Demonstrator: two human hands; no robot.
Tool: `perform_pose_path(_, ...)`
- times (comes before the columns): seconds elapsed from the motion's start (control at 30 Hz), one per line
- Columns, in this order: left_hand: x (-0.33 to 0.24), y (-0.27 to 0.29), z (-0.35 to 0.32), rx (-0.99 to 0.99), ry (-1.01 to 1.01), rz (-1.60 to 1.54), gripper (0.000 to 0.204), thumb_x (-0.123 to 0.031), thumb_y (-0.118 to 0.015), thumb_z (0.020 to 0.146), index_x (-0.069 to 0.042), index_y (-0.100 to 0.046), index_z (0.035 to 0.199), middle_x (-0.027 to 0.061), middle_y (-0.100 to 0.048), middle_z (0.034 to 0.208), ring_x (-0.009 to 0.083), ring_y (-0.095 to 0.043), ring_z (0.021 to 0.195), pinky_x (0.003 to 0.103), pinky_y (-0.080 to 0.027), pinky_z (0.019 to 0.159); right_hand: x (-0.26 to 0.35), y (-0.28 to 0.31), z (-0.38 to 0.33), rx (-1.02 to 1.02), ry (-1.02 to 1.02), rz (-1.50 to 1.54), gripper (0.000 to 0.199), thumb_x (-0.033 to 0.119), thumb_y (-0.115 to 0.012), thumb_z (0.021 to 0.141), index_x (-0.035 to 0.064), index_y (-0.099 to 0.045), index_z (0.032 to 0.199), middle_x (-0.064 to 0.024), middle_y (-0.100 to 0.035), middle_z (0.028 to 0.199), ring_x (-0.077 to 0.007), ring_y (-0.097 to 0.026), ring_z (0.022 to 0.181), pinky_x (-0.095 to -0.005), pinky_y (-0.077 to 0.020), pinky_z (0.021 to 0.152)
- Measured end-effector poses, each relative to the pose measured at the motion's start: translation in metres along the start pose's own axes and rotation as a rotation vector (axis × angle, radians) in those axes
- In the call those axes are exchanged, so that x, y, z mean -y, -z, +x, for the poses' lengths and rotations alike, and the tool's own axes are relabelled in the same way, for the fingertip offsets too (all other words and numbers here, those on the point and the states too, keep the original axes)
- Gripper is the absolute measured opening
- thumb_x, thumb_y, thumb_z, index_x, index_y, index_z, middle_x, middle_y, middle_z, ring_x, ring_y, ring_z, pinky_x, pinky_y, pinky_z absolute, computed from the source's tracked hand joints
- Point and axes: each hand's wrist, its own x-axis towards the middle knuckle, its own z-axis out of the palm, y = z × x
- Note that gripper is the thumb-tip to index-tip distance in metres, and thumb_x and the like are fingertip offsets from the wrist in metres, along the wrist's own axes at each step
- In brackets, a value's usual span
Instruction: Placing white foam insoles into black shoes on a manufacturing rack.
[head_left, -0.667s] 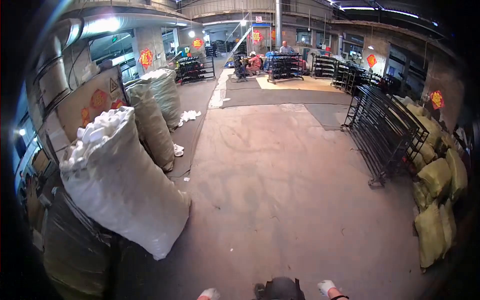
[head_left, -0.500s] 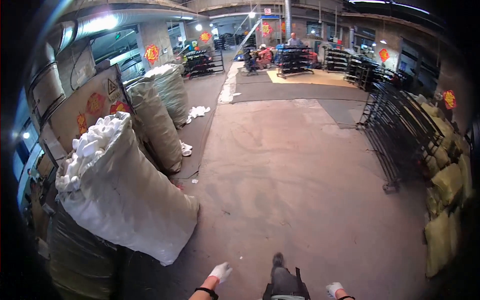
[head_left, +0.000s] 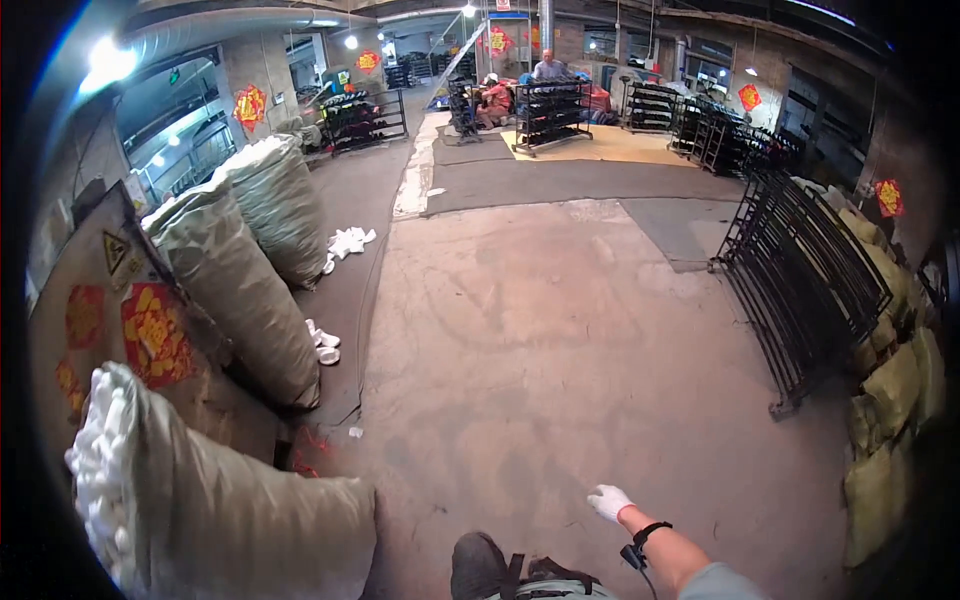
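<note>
The pale sack (head_left: 262, 530) stands well left of the gloved right fingers (head_left: 599, 494).

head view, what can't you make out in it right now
All in the head view:
Left hand: outside the picture.
White-gloved right hand: palm turned away, so its grip is unclear.
Nearest large off-white woven sack: cut off by the lower edge.
Olive-yellow stuffed sacks: partly hidden by the black metal rack.
Distant person in red clothing: actions too small to tell.
</note>
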Motion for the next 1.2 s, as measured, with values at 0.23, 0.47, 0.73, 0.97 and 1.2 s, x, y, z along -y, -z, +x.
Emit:
perform_pose_path(0.23,-0.125,0.162,0.037,0.018,-0.004,0.064,0.032,-0.028,-0.065,0.105,-0.004,-0.079,0.121,0.0256,-0.076,0.123,0.0402,-0.072,0.117,0.051,-0.056,0.101,0.164,0.065,0.134,0.609,-0.098,-0.419,0.038,0.035,-0.064,0.102,0.003,-0.079,0.117,-0.0132,-0.082,0.1,-0.0209,-0.079,0.085,-0.0385,-0.0625,0.072)
perform_pose_path(0.47,-0.349,0.323,0.122,0.106,-0.098,0.251,0.035,-0.03,-0.065,0.104,-0.004,-0.078,0.123,0.0257,-0.076,0.126,0.0405,-0.071,0.12,0.051,-0.056,0.103,0.169,0.035,0.179,1.286,0.601,-0.462,0.03,0.023,-0.065,0.097,0.0068,-0.082,0.116,-0.014,-0.083,0.11,-0.0289,-0.078,0.101,-0.0411,-0.0623,0.093)
perform_pose_path(0.73,-0.547,0.484,0.197,0.077,-0.148,0.392,0.039,-0.032,-0.064,0.103,-0.003,-0.077,0.126,0.0258,-0.075,0.129,0.0409,-0.07,0.123,0.051,-0.055,0.105,0.381,0.104,0.344,0.839,0.896,0.18,0.041,0.023,-0.082,0.086,0.0017,-0.08,0.122,-0.022,-0.081,0.115,-0.0404,-0.076,0.105,-0.0479,-0.0598,0.091)
perform_pose_path(0.97,-0.672,0.582,0.201,0.022,-0.127,0.38,0.042,-0.034,-0.063,0.103,-0.003,-0.077,0.128,0.0259,-0.074,0.132,0.0413,-0.07,0.126,0.051,-0.055,0.107,0.517,0.16,0.557,1.085,1.014,0.041,0.04,0.024,-0.076,0.091,0.0031,-0.079,0.124,-0.0198,-0.081,0.118,-0.0359,-0.077,0.105,-0.0455,-0.0607,0.093)
perform_pose_path(1.2,-0.89,0.709,0.335,0.09,-0.259,0.5,0.045,-0.036,-0.063,0.102,-0.003,-0.077,0.13,0.0259,-0.074,0.135,0.0416,-0.069,0.129,0.051,-0.054,0.109,0.599,0.181,0.729,1.128,1.032,-0.137,0.039,0.024,-0.068,0.096,0.0048,-0.078,0.128,-0.0173,-0.082,0.121,-0.0307,-0.078,0.105,-0.0426,-0.0618,0.095)
